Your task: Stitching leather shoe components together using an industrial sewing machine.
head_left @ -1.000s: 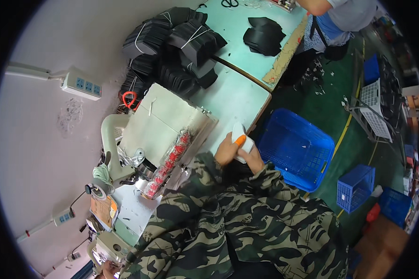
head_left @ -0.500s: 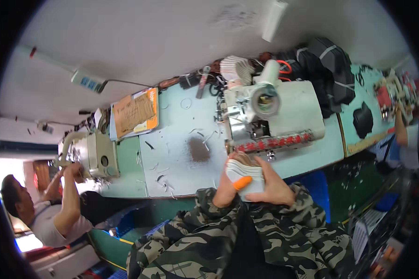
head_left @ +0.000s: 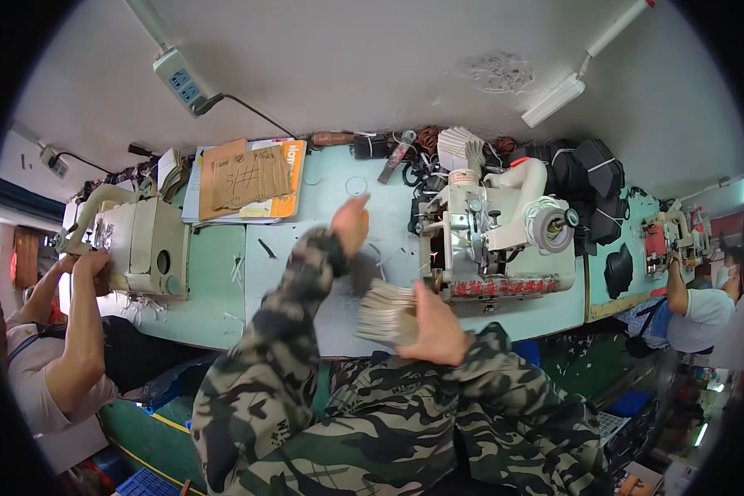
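My right hand is closed around a thick stack of pale, flat cut pieces above the table's front edge, and their layered edges face left. What the pieces are made of is hard to tell. My left hand is stretched out over the middle of the table, apart from the stack. Its fingers reach toward a thin ring-shaped band on the tabletop, with nothing visible in them. Right of my hands stands a cream sewing machine with a red-marked front.
Cardboard lies on papers at the back left. Scissors, another pale stack and black bundles line the wall. Scraps dot the light-blue table. A co-worker uses a machine at left; another person sits far right.
My left hand has let go of the stack and moved forward and left over the table. My right hand keeps the stack, now further left and turned edge-on. The view has shifted.
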The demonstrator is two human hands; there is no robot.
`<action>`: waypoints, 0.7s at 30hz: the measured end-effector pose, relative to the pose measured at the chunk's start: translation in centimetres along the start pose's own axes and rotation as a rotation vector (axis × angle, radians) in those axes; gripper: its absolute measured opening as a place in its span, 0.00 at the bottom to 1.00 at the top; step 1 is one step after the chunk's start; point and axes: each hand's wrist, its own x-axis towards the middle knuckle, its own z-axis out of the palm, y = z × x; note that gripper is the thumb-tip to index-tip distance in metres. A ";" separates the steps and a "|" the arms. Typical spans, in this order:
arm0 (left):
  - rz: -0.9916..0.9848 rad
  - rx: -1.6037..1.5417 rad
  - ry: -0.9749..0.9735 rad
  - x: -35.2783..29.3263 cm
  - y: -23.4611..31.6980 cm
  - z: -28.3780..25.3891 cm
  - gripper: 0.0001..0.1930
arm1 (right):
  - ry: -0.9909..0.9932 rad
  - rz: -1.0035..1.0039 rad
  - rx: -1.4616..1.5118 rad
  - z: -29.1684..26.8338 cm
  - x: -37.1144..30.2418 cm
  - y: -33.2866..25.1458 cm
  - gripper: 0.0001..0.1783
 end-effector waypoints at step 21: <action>0.362 -0.493 -0.612 -2.2 12.6 -13.5 0.12 | -0.650 0.147 1.201 -4.4 0.6 0.8 0.60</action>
